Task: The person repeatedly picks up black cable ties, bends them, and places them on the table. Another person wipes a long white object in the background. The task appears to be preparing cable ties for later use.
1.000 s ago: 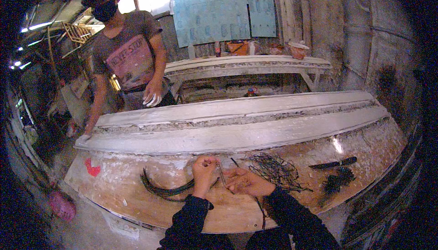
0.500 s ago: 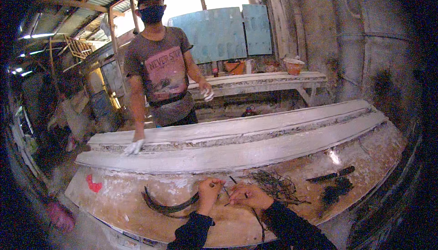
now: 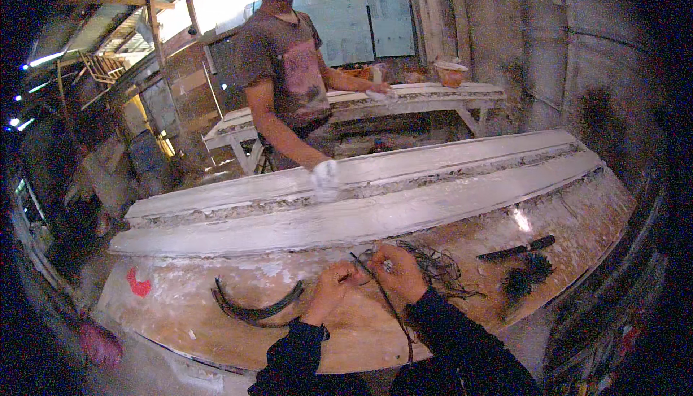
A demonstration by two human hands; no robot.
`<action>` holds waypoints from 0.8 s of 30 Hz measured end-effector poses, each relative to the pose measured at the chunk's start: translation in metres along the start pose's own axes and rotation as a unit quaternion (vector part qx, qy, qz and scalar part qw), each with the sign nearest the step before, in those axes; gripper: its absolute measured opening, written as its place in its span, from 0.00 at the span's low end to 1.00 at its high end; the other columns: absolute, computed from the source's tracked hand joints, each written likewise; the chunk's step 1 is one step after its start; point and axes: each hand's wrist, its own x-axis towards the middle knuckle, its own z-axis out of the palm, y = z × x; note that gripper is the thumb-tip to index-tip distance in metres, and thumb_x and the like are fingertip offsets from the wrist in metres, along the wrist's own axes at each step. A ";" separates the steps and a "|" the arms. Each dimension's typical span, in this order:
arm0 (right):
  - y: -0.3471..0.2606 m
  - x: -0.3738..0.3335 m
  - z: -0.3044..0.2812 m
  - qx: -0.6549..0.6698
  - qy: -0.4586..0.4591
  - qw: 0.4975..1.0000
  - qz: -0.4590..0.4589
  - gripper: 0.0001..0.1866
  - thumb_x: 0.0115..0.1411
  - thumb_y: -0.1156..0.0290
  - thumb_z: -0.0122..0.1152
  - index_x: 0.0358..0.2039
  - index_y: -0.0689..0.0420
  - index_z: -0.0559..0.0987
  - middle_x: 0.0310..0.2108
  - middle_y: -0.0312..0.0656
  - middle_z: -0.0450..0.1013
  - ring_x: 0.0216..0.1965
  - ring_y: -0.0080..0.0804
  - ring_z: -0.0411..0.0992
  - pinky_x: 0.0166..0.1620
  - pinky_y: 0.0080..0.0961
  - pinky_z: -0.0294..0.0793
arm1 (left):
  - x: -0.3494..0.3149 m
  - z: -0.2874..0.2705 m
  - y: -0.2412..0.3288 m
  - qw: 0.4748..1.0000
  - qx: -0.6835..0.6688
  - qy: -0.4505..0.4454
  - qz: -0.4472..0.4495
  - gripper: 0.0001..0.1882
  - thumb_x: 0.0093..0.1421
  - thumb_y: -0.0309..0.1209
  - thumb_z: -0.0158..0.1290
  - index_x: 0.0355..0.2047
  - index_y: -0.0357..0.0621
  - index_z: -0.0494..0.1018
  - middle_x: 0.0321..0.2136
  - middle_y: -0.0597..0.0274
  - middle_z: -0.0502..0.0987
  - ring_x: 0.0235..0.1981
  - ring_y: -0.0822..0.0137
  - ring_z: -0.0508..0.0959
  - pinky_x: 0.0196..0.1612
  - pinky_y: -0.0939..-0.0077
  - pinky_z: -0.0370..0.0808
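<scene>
My left hand (image 3: 333, 291) is closed, its fingertips pinched close to a thin black strip (image 3: 386, 301). What lies in that pinch is too small to make out. My right hand (image 3: 398, 273) is closed around the strip's upper part, and the long end trails down to the board's near edge. Left of my left hand lies a curved bundle of black strips (image 3: 249, 312), apart from the fingers. Beyond my right hand spreads a loose tangle of thin dark strands (image 3: 444, 270).
A black-handled knife (image 3: 516, 249) and a dark clump of scraps (image 3: 527, 273) lie at right on the wooden board (image 3: 173, 316). A red patch (image 3: 137, 283) shows at left. Behind runs a long white-coated plank form (image 3: 289, 230); a masked co-worker's white-smeared hand (image 3: 325, 178) is over it.
My view has shifted. My left hand has come away from the curved bundle's end. The co-worker's hand has moved right along the white form.
</scene>
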 end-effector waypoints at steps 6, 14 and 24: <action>-0.004 0.000 -0.001 -0.115 0.021 0.993 0.004 0.05 0.45 0.72 0.58 0.20 0.58 0.72 0.20 0.45 0.69 0.25 0.44 0.68 0.30 0.34 0.66 | -0.009 0.005 0.011 0.985 -0.117 -0.112 -0.058 0.05 0.51 0.27 0.53 0.27 0.38 0.72 0.26 0.64 0.73 0.31 0.70 0.71 0.37 0.78 0.68; 0.003 0.000 -0.005 -0.098 0.027 0.993 0.060 0.04 0.44 0.74 0.55 0.24 0.58 0.72 0.23 0.47 0.69 0.29 0.46 0.68 0.34 0.35 0.67 | -0.015 0.010 -0.008 0.975 -0.152 -0.160 0.005 0.06 0.52 0.27 0.53 0.31 0.40 0.71 0.28 0.66 0.70 0.33 0.71 0.71 0.40 0.77 0.67; -0.002 0.004 0.003 -0.044 0.049 0.998 -0.007 0.08 0.47 0.77 0.53 0.30 0.56 0.74 0.28 0.43 0.73 0.32 0.43 0.71 0.36 0.33 0.68 | -0.023 0.007 -0.003 0.938 -0.235 -0.220 -0.127 0.06 0.53 0.32 0.53 0.27 0.43 0.70 0.24 0.70 0.67 0.33 0.73 0.69 0.39 0.78 0.67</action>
